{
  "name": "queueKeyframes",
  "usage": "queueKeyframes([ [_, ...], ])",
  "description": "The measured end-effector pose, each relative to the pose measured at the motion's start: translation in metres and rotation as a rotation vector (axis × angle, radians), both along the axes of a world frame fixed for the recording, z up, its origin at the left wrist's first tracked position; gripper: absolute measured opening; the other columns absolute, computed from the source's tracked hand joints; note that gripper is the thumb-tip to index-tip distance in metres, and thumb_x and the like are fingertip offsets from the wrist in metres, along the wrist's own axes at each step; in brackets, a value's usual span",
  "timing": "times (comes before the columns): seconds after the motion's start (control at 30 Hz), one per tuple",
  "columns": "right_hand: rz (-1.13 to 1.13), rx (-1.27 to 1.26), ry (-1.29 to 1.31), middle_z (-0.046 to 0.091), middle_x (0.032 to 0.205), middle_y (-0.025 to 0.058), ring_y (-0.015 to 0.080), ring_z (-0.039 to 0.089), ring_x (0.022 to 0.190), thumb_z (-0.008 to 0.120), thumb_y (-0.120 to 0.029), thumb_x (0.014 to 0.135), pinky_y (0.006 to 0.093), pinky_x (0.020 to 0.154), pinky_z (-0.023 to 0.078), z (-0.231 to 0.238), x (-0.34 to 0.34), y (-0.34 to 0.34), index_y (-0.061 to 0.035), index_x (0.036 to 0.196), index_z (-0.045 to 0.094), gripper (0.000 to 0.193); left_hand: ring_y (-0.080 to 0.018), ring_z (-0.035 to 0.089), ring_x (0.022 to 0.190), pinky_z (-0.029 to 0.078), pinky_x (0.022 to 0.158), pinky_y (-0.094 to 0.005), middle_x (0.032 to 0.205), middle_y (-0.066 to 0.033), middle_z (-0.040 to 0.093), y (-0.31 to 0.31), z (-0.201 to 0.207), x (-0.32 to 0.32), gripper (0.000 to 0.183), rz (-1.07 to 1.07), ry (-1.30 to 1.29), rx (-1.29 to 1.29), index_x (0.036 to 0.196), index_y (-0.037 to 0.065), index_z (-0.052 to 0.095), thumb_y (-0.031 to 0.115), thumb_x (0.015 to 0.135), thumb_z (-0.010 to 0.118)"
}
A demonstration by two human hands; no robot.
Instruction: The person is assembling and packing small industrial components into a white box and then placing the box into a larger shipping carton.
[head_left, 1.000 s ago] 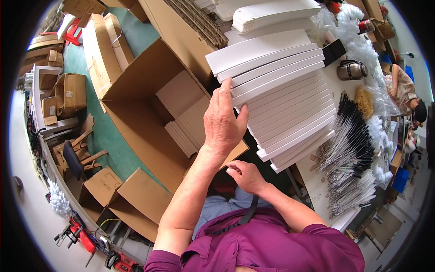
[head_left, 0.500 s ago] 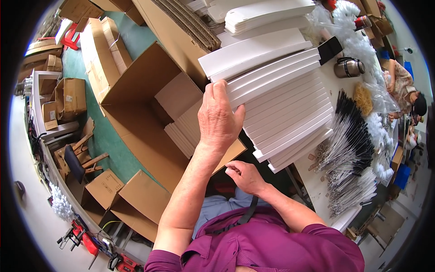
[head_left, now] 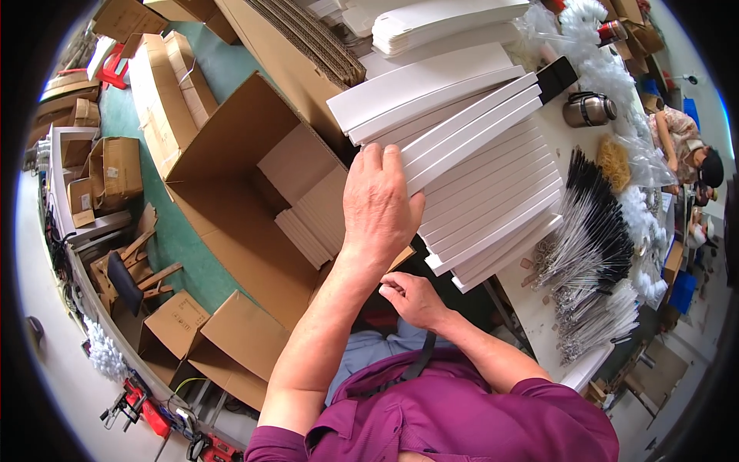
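My left hand is closed round the near ends of a few slim white boxes, with its fingers over the far side and the thumb on the near side. These boxes lie at a slant on top of a row of more slim white boxes on the table. My right hand is curled in front of my lap, apart from the stack. Its fingertips are pressed together, and whether anything is between them is hidden. Left of my left hand an open cardboard carton contains several white boxes stacked at its inner side.
Flat folded cardboard leans beyond the carton. On the white table are a steel flask, a black box-like piece and a heap of thin wire-handled brushes. Another person is at the far right.
My left hand has shifted slightly right and down. The boxes in it have turned and slid away from the row behind, tilting more across the stack. My right hand stays nearly still.
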State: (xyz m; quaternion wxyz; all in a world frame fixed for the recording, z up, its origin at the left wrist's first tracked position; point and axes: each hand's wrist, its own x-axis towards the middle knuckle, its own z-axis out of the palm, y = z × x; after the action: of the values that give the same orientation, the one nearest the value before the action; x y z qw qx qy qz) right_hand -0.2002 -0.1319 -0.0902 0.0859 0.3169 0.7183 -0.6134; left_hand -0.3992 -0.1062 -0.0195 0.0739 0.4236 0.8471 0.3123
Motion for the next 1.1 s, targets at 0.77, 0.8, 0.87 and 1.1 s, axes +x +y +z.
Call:
queueKeyframes([
  [0.77,-0.441,-0.250,0.533,0.054,0.133,0.0146,0.0201,0.056,0.117,0.053,-0.056,0.100,0.0344,0.100,0.046,0.088,-0.040,0.031,0.0065,0.144,0.039,0.078,-0.0174,0.068,0.085,0.054,0.075,-0.0313,0.094,-0.0103,0.070,-0.139,0.028,0.021,0.054,0.088,-0.750,0.179,0.113,0.000,0.065,0.019,0.068,0.088],
  [0.8,-0.527,-0.277,0.565,0.052,0.134,0.0142,0.0201,0.053,0.121,0.054,-0.058,0.099,0.0351,0.104,0.043,0.085,-0.046,0.028,0.0072,0.145,0.037,0.082,-0.0202,0.070,0.085,0.055,0.074,-0.0331,0.092,-0.0116,0.070,-0.153,0.024,0.026,0.054,0.100,-0.864,0.177,0.113,0.001,0.065,0.020,0.068,0.088],
  [0.87,-0.479,-0.354,0.622,0.055,0.130,0.0119,0.0191,0.052,0.122,0.059,-0.045,0.101,0.0347,0.105,0.040,0.076,-0.048,0.025,0.0048,0.143,0.039,0.069,-0.0156,0.068,0.085,0.054,0.073,-0.0306,0.091,-0.0090,0.069,-0.177,0.020,0.035,0.053,0.119,-0.962,0.178,0.116,0.000,0.064,0.018,0.071,0.087],
  [1.1,-0.379,-0.516,0.381,0.057,0.122,0.0071,0.0156,0.054,0.114,0.068,-0.023,0.097,0.0326,0.102,0.042,0.067,-0.083,-0.029,-0.0009,0.138,0.044,0.052,-0.0138,0.064,0.097,0.053,0.083,-0.0294,0.104,-0.0071,0.068,-0.245,-0.004,0.056,0.055,0.390,-1.375,0.266,0.123,-0.003,0.060,0.017,0.077,0.085],
])
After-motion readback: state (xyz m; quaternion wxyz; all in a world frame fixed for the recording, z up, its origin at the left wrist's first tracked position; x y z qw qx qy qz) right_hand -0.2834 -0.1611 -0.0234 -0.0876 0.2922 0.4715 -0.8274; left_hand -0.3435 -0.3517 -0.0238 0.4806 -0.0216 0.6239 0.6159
